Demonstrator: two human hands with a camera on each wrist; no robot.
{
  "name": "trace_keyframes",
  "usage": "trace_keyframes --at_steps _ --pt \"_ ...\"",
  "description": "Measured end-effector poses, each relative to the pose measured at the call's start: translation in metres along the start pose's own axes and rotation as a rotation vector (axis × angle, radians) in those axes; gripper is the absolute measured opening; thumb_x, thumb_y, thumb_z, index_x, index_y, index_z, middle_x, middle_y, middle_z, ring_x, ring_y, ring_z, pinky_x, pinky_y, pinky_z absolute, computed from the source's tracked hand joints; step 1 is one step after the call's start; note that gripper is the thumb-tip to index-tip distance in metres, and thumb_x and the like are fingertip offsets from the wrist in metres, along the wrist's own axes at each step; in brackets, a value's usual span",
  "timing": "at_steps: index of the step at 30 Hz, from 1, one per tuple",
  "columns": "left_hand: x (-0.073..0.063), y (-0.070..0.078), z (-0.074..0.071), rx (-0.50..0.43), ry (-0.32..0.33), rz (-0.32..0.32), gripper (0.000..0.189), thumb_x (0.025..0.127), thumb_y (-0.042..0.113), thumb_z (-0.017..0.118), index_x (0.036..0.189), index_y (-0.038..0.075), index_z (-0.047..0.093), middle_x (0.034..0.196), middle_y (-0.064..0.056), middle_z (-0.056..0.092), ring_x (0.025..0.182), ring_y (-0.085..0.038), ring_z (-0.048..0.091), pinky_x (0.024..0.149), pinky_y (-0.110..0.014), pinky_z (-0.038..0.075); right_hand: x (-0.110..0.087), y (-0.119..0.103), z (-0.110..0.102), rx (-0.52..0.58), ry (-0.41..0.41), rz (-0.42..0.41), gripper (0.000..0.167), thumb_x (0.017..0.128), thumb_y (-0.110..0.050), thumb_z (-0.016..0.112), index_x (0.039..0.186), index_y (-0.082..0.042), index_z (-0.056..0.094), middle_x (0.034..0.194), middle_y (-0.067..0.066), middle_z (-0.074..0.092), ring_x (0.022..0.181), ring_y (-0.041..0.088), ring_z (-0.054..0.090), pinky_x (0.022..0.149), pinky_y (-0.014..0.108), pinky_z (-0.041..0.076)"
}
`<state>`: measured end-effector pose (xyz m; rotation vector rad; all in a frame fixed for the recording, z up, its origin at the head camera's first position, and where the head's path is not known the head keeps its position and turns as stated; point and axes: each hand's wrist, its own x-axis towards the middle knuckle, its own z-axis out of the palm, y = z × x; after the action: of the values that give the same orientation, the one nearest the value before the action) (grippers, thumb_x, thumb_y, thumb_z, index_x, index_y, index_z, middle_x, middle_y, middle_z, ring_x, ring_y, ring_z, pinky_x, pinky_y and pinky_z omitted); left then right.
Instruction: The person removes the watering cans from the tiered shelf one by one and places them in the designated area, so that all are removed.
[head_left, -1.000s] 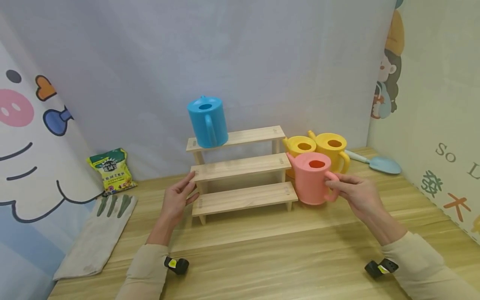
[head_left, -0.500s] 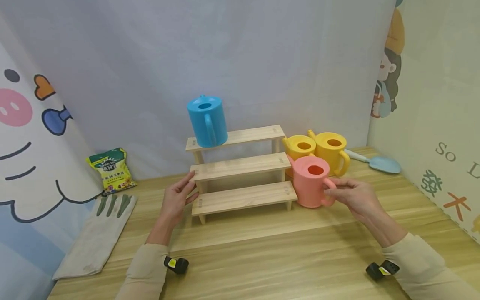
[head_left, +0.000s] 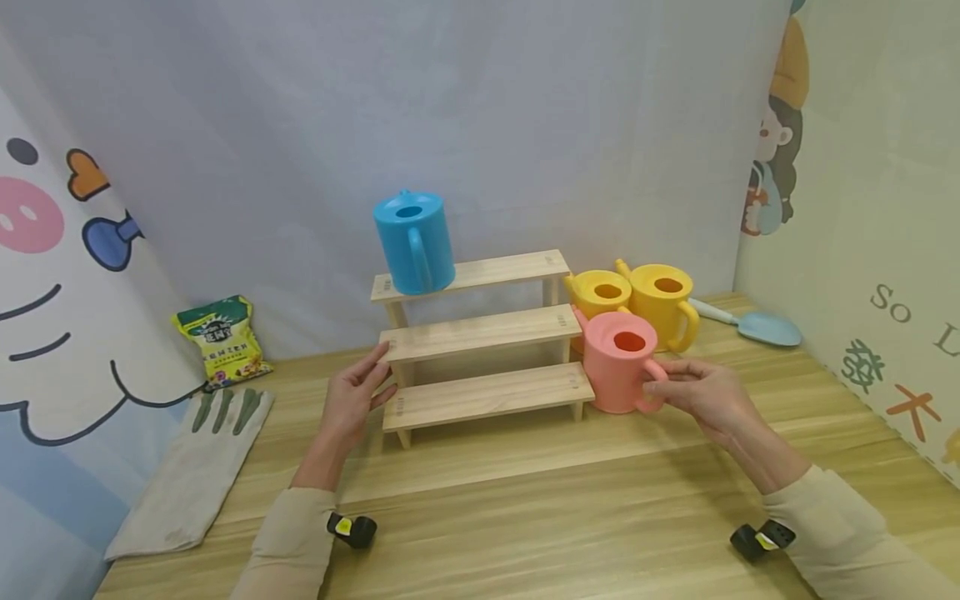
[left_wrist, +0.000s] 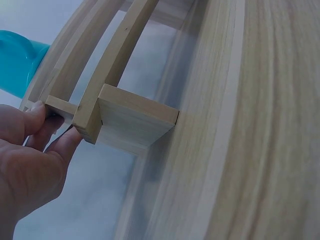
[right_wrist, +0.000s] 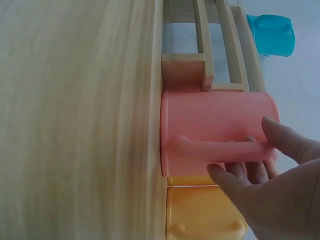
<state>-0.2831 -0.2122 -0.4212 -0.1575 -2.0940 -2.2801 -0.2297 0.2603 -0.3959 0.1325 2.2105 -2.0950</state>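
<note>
Pink watering can point(head_left: 613, 379) upright on the wood-grain table point(head_left: 510, 517), just beside the right end of a wooden stand point(head_left: 487, 396); whether the two touch, I cannot tell. Can is squat, smooth and cylindrical, one matte pink all over. Round hole point(head_left: 629, 342) in the top, its inside a deeper red-orange. Spout point(head_left: 580, 318) angles back and left, half hidden by the body; loop handle point(right_wrist: 225, 151) on the near right side. Right hand point(head_left: 699, 396) grasps that handle, fingers hooked behind, thumb in front.

Left hand point(head_left: 354, 400) pinches the left end of the middle shelf point(head_left: 480, 333), thumb above, fingers beneath. Stand: three pale, unpainted steps with visible grain, dark marks at the plank ends (too small to read from here).

Blue can point(head_left: 416, 250) sits on the top step, toward its left end, handle facing the near side. Two yellow cans point(head_left: 663, 312) behind the pink one, same rounded make.
</note>
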Motion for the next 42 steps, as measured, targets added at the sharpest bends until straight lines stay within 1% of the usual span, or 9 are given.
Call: trace_keyframes --at_steps 3,7,10,13,17,24,30,35,42 --pt "-0.001 0.000 -0.001 0.000 0.004 0.001 0.047 0.106 0.008 0.050 0.152 0.005 0.042 0.159 -0.013 0.032 0.140 -0.030 0.040 0.103 -0.041 0.050 -0.001 -0.004 -0.001 -0.114 0.023 -0.016 0.061 0.087 -0.024 0.082 0.133 0.009 0.058 0.104 -0.008 0.068 0.100 0.009 0.062 0.093 0.026 0.056" --pt "-0.003 0.000 -0.002 0.005 0.013 0.005 0.046 0.106 0.008 0.049 0.152 0.004 0.042 0.158 -0.014 0.034 0.140 -0.030 0.040 0.102 -0.038 0.051 -0.005 -0.014 -0.005 -0.299 0.088 -0.080 0.067 0.087 -0.040 0.079 0.130 0.007 0.060 0.107 -0.007 0.068 0.112 0.023 0.054 0.102 0.040 0.047" --pt "-0.003 0.001 -0.002 0.008 0.007 0.008 0.046 0.106 0.008 0.049 0.152 0.005 0.042 0.157 -0.015 0.035 0.139 -0.031 0.041 0.101 -0.037 0.052 -0.010 -0.022 -0.008 -0.346 0.142 -0.147 0.066 0.087 -0.043 0.079 0.128 0.007 0.062 0.102 -0.010 0.070 0.113 0.023 0.054 0.100 0.043 0.046" --pt "-0.002 0.002 0.000 0.008 -0.003 0.010 0.046 0.106 0.008 0.049 0.152 0.004 0.042 0.157 -0.015 0.035 0.138 -0.031 0.041 0.102 -0.038 0.052 -0.016 -0.031 -0.008 -0.352 0.188 -0.223 0.059 0.088 -0.041 0.078 0.124 0.005 0.066 0.097 -0.016 0.071 0.106 0.014 0.057 0.091 0.029 0.049" --pt "-0.001 0.004 0.001 0.004 0.010 0.013 0.046 0.106 0.007 0.049 0.152 0.003 0.041 0.156 -0.017 0.035 0.138 -0.032 0.041 0.103 -0.041 0.050 -0.020 -0.044 0.005 -0.336 0.211 -0.327 0.050 0.088 -0.038 0.079 0.118 0.001 0.070 0.097 -0.013 0.073 0.100 0.007 0.062 0.081 0.016 0.051" --pt "-0.002 0.004 0.001 0.002 0.002 0.010 0.047 0.106 0.007 0.048 0.152 0.003 0.040 0.158 -0.015 0.032 0.140 -0.032 0.039 0.101 -0.037 0.051 -0.016 -0.070 0.043 -0.283 0.176 -0.392 0.050 0.087 -0.038 0.080 0.119 -0.002 0.070 0.105 0.000 0.073 0.097 0.010 0.067 0.082 0.017 0.055" --pt "-0.002 0.002 0.002 0.004 -0.008 0.011 0.047 0.106 0.007 0.048 0.152 0.003 0.040 0.157 -0.016 0.033 0.138 -0.032 0.041 0.102 -0.038 0.051 -0.012 -0.089 0.075 -0.206 0.109 -0.478 0.044 0.086 -0.029 0.082 0.119 -0.001 0.070 0.107 0.002 0.074 0.096 0.012 0.069 0.079 0.023 0.060" --pt "-0.002 0.000 0.003 0.008 -0.005 0.009 0.046 0.106 0.007 0.048 0.152 0.003 0.040 0.155 -0.017 0.036 0.135 -0.031 0.043 0.102 -0.038 0.051 -0.005 -0.106 0.100 -0.168 0.061 -0.544 0.043 0.086 -0.023 0.082 0.119 0.001 0.069 0.110 0.009 0.073 0.098 0.016 0.069 0.084 0.022 0.059" --pt "-0.002 0.002 0.002 0.004 0.004 0.012 0.046 0.107 0.006 0.047 0.152 0.004 0.040 0.156 -0.015 0.036 0.138 -0.032 0.041 0.100 -0.035 0.053 0.011 -0.123 0.141 -0.145 0.020 -0.578 0.038 0.087 -0.021 0.081 0.117 -0.001 0.070 0.111 0.010 0.073 0.102 0.020 0.069 0.088 0.030 0.058"
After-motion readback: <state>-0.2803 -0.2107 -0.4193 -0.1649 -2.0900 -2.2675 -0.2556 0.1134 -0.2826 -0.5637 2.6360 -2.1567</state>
